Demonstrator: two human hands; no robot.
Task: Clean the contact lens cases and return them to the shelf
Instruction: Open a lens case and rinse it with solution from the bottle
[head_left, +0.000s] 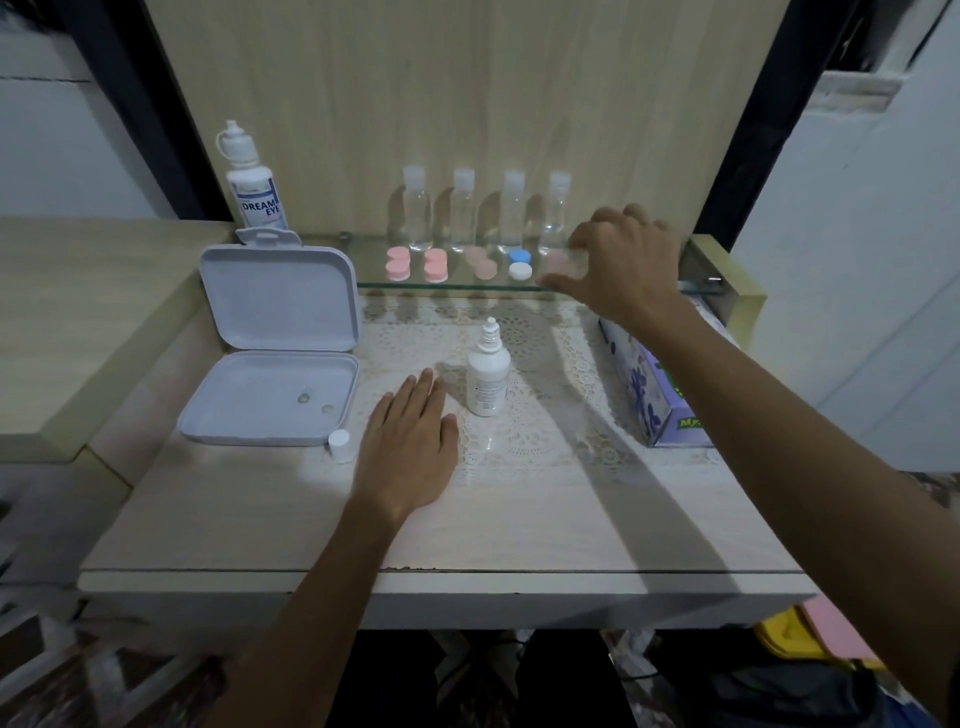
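The bench (291, 525) carries an open white box (275, 345) and an uncapped solution bottle (487, 371), likely staged for rinsing, while the left hand (408, 457) rests flat beside the bottle, fingers straight and holding nothing. On the glass shelf (374, 265) above it lie the contact lens cases (435, 265) in a row, each long axis running front to back. The right hand (621, 267) hovers over the pale rightmost case (558, 261) with fingers spread wide and curved, apparently to lift it; contact is unclear.
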